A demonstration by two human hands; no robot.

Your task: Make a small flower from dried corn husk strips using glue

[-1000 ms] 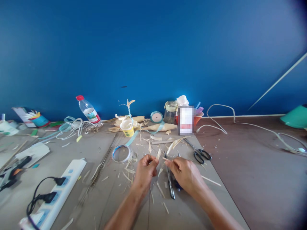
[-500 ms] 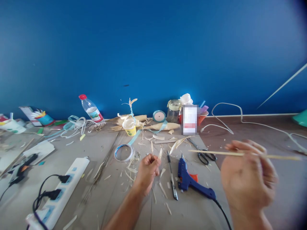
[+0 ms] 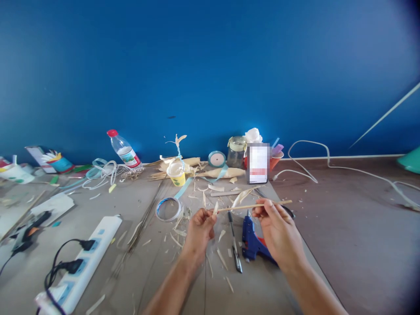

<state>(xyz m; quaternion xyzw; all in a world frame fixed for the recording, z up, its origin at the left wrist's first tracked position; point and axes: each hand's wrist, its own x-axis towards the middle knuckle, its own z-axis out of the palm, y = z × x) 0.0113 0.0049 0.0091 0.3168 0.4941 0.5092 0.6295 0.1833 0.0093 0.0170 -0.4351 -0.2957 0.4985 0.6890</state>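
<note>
In the head view my left hand (image 3: 199,229) is closed in a pinch over the table's middle, with small pale pieces of dried corn husk (image 3: 215,207) sticking up from the fingertips. My right hand (image 3: 277,225) grips a thin wooden stick (image 3: 241,207) that lies nearly level. The stick's left end meets the husk at my left fingertips; whether it touches cannot be made out. Below my right hand lies a blue glue gun (image 3: 251,240), partly covered by it. A pen (image 3: 235,245) rests between the two hands.
Husk scraps litter the table. A tape roll (image 3: 168,209) and a yellow cup (image 3: 177,175) stand beyond my left hand. Scissors (image 3: 288,211) are mostly hidden behind my right hand. A power strip (image 3: 93,262) lies at left; a phone-like screen (image 3: 258,164), jar (image 3: 236,151) and bottle (image 3: 124,151) line the wall.
My right hand has moved left and inward with the wooden stick, bringing its end to my left fingertips. My left hand has stayed almost in place, still pinching the husk.
</note>
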